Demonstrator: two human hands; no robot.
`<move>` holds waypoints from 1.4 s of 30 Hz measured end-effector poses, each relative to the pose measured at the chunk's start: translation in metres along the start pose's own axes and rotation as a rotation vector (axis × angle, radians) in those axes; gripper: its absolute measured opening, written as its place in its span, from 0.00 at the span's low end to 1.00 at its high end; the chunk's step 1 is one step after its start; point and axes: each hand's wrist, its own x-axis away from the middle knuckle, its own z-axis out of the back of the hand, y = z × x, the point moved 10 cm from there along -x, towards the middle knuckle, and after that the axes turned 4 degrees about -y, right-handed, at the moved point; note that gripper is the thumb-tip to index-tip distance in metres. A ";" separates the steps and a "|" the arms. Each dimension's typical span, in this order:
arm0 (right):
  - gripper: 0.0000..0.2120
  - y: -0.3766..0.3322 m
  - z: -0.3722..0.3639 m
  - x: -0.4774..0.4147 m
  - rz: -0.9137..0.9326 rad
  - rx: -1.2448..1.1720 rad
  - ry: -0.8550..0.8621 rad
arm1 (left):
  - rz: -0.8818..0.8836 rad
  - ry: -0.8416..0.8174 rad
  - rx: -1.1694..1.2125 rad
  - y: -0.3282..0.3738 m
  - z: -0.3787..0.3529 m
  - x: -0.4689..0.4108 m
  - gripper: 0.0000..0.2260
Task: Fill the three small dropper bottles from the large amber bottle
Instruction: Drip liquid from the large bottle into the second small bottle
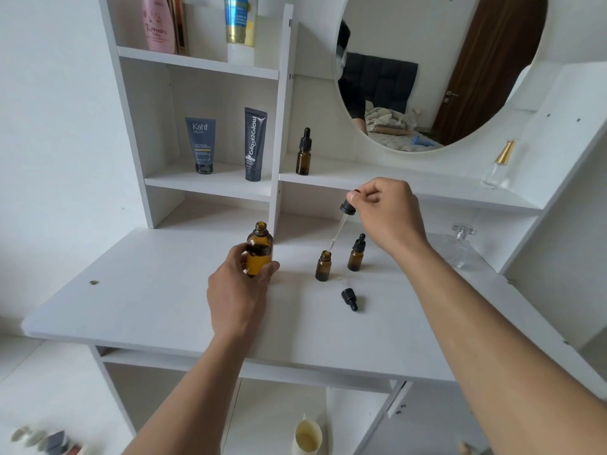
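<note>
The large amber bottle (pixel 259 249) stands uncapped on the white desk (pixel 147 300), and my left hand (pixel 238 290) grips its lower half. My right hand (pixel 387 215) pinches the rubber bulb of a long dropper (pixel 341 226), whose glass tip sits at the mouth of an open small amber bottle (pixel 323 266). A second small bottle (pixel 357 253) with its dropper cap on stands just right of it. A loose small dropper cap (pixel 349 299) lies on the desk in front. A third capped small bottle (pixel 303 153) stands on the shelf under the mirror.
Two dark tubes (pixel 201 144) (pixel 255 143) stand on the left shelf, with taller bottles above. A clear perfume bottle (pixel 500 167) stands on the right shelf and another glass bottle (pixel 461 244) on the desk's right. A round mirror (pixel 460 60) hangs behind.
</note>
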 end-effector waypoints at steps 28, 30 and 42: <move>0.07 -0.009 -0.019 0.006 0.006 0.158 -0.001 | 0.006 -0.014 0.003 -0.003 -0.002 -0.001 0.20; 0.07 -0.019 -0.011 0.006 0.026 0.185 0.027 | 0.007 -0.015 0.002 -0.003 -0.002 -0.001 0.20; 0.08 -0.079 -0.005 -0.005 0.109 -0.149 0.041 | 0.015 -0.023 0.007 -0.003 -0.003 -0.001 0.19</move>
